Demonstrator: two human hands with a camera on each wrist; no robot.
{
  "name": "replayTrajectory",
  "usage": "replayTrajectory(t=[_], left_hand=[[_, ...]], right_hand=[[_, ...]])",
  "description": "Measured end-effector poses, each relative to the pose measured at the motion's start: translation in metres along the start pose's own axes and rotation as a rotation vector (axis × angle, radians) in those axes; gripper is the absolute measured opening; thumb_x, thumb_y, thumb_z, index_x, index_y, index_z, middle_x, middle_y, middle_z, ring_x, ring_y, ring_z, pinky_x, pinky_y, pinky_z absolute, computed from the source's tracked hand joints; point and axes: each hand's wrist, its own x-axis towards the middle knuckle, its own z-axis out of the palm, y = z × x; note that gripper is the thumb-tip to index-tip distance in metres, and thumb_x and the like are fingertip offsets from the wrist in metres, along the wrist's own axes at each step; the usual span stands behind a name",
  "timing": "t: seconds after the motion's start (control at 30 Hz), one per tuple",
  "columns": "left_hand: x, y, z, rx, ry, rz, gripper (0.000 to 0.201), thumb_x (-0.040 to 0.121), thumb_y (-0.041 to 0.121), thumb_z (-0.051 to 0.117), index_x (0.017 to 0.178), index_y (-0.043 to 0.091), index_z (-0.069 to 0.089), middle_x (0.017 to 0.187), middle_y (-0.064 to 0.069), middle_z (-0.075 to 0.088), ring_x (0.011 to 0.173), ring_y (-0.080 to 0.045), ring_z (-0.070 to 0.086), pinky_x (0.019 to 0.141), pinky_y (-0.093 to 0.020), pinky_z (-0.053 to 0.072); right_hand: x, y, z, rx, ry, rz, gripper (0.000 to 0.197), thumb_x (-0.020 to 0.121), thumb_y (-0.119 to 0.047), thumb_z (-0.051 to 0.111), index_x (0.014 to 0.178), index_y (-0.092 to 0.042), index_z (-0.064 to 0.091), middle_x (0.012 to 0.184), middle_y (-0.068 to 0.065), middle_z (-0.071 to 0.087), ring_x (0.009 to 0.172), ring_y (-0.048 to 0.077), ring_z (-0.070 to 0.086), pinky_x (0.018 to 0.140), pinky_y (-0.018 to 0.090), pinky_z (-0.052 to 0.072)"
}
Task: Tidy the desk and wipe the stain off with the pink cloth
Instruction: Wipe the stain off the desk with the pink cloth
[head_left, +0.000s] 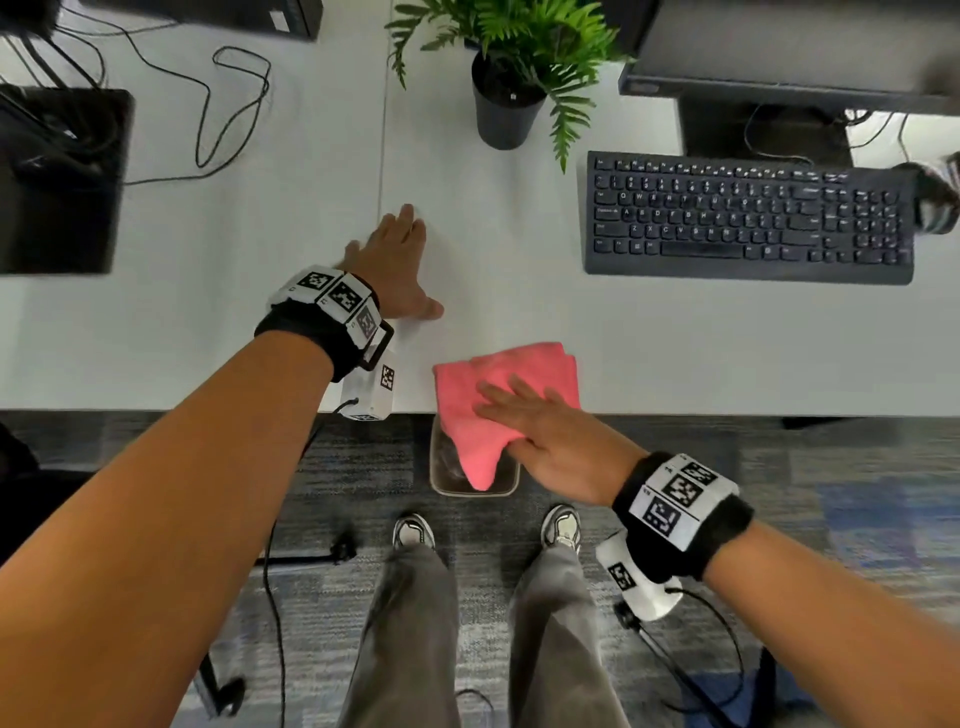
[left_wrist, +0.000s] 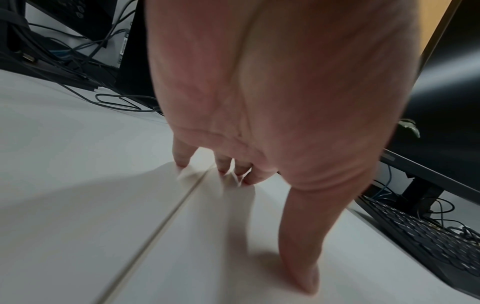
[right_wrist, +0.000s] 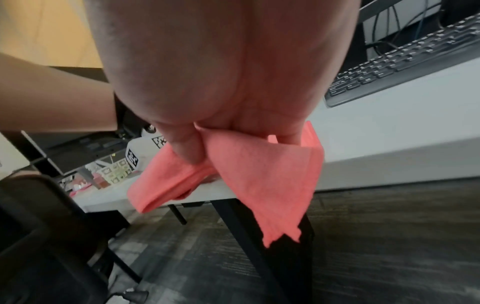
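Observation:
The pink cloth (head_left: 506, 376) lies at the front edge of the white desk (head_left: 519, 312), with one corner hanging over the edge. My right hand (head_left: 530, 415) rests on it with the fingers laid on top. In the right wrist view the thumb (right_wrist: 184, 146) pinches the pink cloth (right_wrist: 259, 185) from below. My left hand (head_left: 402, 260) lies flat on the desk to the cloth's far left, fingers spread, holding nothing. Its fingertips (left_wrist: 182, 160) touch the desk by the seam between two tabletops. No stain shows in any view.
A black keyboard (head_left: 748, 218) lies at right, below a monitor stand (head_left: 769, 130). A potted plant (head_left: 504, 104) stands behind centre. Loose cables (head_left: 228, 104) and a dark device (head_left: 57, 182) are at left. A clear container (head_left: 447, 483) sits below the desk edge under the cloth.

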Motion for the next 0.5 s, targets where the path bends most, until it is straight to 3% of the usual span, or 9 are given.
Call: replayTrajectory(t=[0.1, 0.17, 0.23, 0.27, 0.33, 0.4, 0.5], left_hand=[[-0.001, -0.004, 0.0, -0.007, 0.001, 0.013, 0.114, 0.082, 0.052, 0.071, 0.157, 0.008, -0.002, 0.165, -0.005, -0.015, 0.153, -0.023, -0.006, 0.12, -0.055, 0.014], [-0.002, -0.006, -0.001, -0.008, 0.001, 0.025, 0.114, 0.082, 0.054, 0.07, 0.157, 0.009, -0.002, 0.165, -0.004, -0.015, 0.153, -0.023, -0.006, 0.121, -0.054, 0.014], [-0.004, -0.007, -0.002, -0.007, 0.002, 0.035, 0.112, 0.082, 0.055, 0.069, 0.158, 0.01, -0.001, 0.166, -0.003, -0.015, 0.153, -0.022, -0.005, 0.121, -0.052, 0.015], [-0.005, -0.008, -0.003, -0.011, 0.0, 0.038, 0.11, 0.083, 0.054, 0.069, 0.158, 0.011, 0.0, 0.166, -0.002, -0.014, 0.153, -0.022, -0.004, 0.121, -0.051, 0.015], [-0.006, -0.01, -0.007, -0.028, -0.011, 0.042, 0.106, 0.085, 0.05, 0.068, 0.158, 0.012, 0.002, 0.166, -0.001, -0.014, 0.153, -0.02, -0.004, 0.122, -0.049, 0.015], [-0.006, -0.012, -0.009, -0.043, -0.02, 0.026, 0.105, 0.085, 0.047, 0.071, 0.159, 0.014, 0.003, 0.166, -0.004, -0.014, 0.153, -0.023, -0.005, 0.122, -0.048, 0.015], [-0.01, -0.011, -0.011, -0.023, 0.006, -0.085, 0.111, 0.081, 0.051, 0.073, 0.158, 0.016, 0.001, 0.164, -0.012, -0.015, 0.152, -0.032, -0.006, 0.121, -0.051, 0.017]], right_hand=[[-0.005, -0.004, 0.0, 0.165, -0.007, 0.034, 0.053, 0.101, -0.018, 0.039, 0.151, -0.033, 0.03, 0.162, -0.011, 0.018, 0.15, 0.006, 0.003, 0.124, 0.037, 0.004], [-0.009, -0.007, -0.004, 0.25, 0.027, 0.065, 0.049, 0.101, -0.021, 0.04, 0.147, -0.036, 0.039, 0.155, -0.008, 0.037, 0.145, 0.007, 0.026, 0.12, 0.033, 0.022], [-0.012, -0.012, -0.014, 0.362, 0.08, 0.11, 0.043, 0.1, -0.019, 0.043, 0.139, -0.034, 0.052, 0.133, -0.008, 0.059, 0.118, 0.007, 0.055, 0.1, 0.021, 0.041], [-0.013, -0.015, -0.02, 0.431, 0.09, 0.135, 0.038, 0.099, -0.016, 0.046, 0.132, -0.03, 0.058, 0.124, -0.008, 0.064, 0.107, 0.007, 0.059, 0.092, 0.018, 0.043], [-0.011, -0.018, -0.037, 0.538, 0.072, 0.158, 0.023, 0.096, -0.022, 0.051, 0.113, -0.022, 0.067, 0.112, -0.005, 0.069, 0.101, 0.016, 0.062, 0.091, 0.028, 0.045], [-0.006, -0.018, -0.061, 0.526, 0.093, 0.159, 0.022, 0.086, -0.03, 0.051, 0.096, -0.018, 0.066, 0.095, -0.002, 0.07, 0.087, 0.023, 0.063, 0.082, 0.039, 0.045], [0.013, -0.02, -0.11, 0.347, 0.252, 0.139, 0.019, 0.095, -0.022, 0.045, 0.093, -0.011, 0.061, 0.087, 0.006, 0.065, 0.075, 0.021, 0.061, 0.07, 0.041, 0.047]])
